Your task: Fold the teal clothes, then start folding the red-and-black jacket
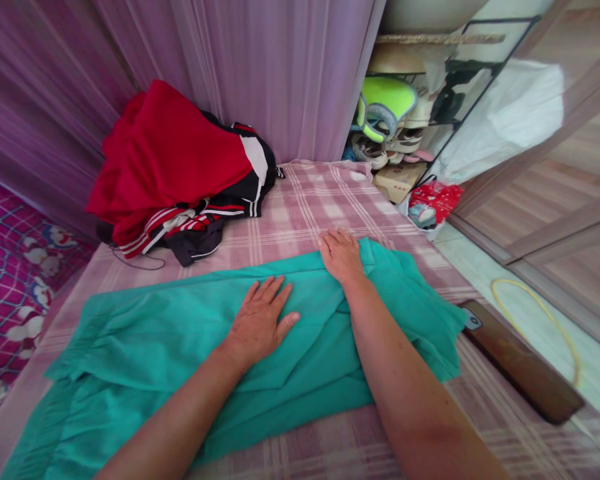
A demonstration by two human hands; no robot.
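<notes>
Green trousers point(180, 340) with a gathered elastic waistband lie across the bed, waistband to the left and legs toward the right. My left hand point(260, 320) rests flat on the upper part of the fabric, fingers spread and thumb out. Near the far edge of the cloth, my right hand point(341, 255) lies palm down, its fingers stretched over that edge. Neither hand grips anything. Some creases run through the fabric between and below the hands, and the leg ends at the right are loosely bunched.
A pile of red and black clothes point(180, 160) lies at the back left against a purple curtain point(280, 73). A phone in a brown case point(525, 363) lies at the bed's right edge. Beyond stand a shoe rack point(430, 123), a red bag point(435, 200) and a wooden cabinet point(555, 180).
</notes>
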